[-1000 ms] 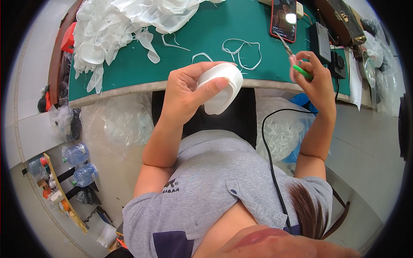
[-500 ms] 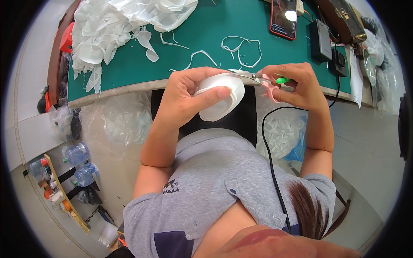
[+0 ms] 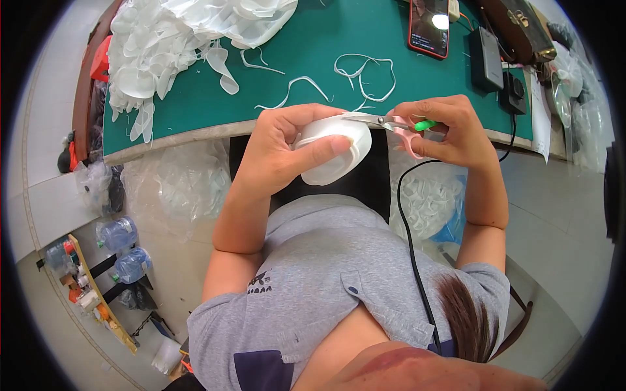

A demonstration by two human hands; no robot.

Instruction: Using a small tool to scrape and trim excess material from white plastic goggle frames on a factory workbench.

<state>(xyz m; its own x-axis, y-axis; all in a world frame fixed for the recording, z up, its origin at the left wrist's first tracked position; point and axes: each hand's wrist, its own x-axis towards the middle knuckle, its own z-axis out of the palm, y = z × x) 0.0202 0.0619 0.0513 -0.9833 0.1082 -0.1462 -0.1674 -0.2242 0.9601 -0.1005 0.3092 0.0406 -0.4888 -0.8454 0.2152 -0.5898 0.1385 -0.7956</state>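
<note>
My left hand [image 3: 277, 146] is closed on a white, molded, cup-shaped pad [image 3: 329, 171]. Its thumb lies across the pad's face and the fingers are behind it. In my right hand [image 3: 450, 130] is a pair of scissors [image 3: 383, 121] with pink handles and a bright green part. My fingers are through or around those handles. The blades point left and lie along the pad's upper rim, close to my left fingertips. Whether they bite into the rim is too small to tell. Both hands are just over the table's near edge.
A heap of white, thin, cup-shaped pieces [image 3: 147, 62] covers the back left of the green table [image 3: 300, 55]. Thin white strips [image 3: 303, 81] lie behind my hands. A phone [image 3: 429, 27], a dark box [image 3: 486, 60] and a black cable [image 3: 405, 215] are toward the right.
The scissors have shifted slightly left along the pad's rim, and their blades look closer together. My left hand and the pad have hardly moved.
</note>
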